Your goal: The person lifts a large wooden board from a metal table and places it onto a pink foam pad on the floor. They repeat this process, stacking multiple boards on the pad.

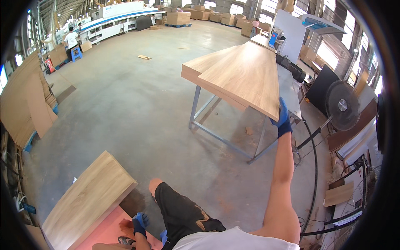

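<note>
My right hand (283,116), in a blue glove, grips the near right corner of a wood-grain board (246,77). Its arm is stretched far forward. The board lies fanned out over other boards on a grey metal-framed table (196,104). My left hand (140,221), also gloved in blue, hangs low at the bottom. Its fingers look loosely apart, with nothing visible in them. Just left of it a stack of wood-grain boards (89,196) sits above a pink surface (102,231).
A standing fan (342,104) and a black hose (314,175) are at the right. Cardboard stacks (25,91) line the left side. A person (71,43) is near a blue stool (76,54), by a long white machine (121,25). Scraps (144,57) lie on the floor.
</note>
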Action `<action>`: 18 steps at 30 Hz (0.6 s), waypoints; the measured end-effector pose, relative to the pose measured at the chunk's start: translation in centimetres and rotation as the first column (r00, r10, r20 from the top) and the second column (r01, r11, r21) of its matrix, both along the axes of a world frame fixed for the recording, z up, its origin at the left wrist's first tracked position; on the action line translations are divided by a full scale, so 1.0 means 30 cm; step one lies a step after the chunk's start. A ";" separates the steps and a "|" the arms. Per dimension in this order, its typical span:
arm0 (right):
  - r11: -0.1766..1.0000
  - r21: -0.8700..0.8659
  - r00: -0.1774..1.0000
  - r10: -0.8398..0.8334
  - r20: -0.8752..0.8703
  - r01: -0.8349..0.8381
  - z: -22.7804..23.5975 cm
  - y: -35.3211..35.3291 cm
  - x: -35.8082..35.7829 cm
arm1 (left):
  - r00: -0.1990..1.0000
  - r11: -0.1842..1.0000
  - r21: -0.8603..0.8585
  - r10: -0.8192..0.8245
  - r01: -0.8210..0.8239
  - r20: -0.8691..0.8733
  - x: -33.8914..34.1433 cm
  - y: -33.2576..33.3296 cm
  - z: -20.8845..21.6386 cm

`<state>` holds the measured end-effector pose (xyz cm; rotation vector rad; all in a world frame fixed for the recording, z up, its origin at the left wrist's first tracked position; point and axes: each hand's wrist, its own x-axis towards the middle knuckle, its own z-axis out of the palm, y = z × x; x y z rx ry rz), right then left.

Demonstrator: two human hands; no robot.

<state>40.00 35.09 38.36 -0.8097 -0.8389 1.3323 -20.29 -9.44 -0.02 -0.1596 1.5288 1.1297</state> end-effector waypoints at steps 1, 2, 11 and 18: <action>0.999 0.031 0.996 -0.020 0.084 0.018 0.011 0.015 -0.032 | 1.000 0.999 0.050 -0.010 0.009 0.021 -0.010 -0.006 0.011; 0.997 0.064 0.985 -0.045 0.167 0.035 0.017 0.018 -0.064 | 0.999 0.995 0.101 -0.023 0.019 0.042 -0.017 -0.010 0.022; 0.998 0.062 0.995 0.003 0.102 -0.009 0.053 -0.438 -0.713 | 0.905 0.894 0.378 -0.066 0.241 -0.421 0.191 0.210 0.562; 0.800 -0.176 0.791 0.597 0.132 -0.574 0.093 -0.939 -1.057 | 0.902 0.474 0.845 0.205 0.248 -0.380 0.500 0.303 1.058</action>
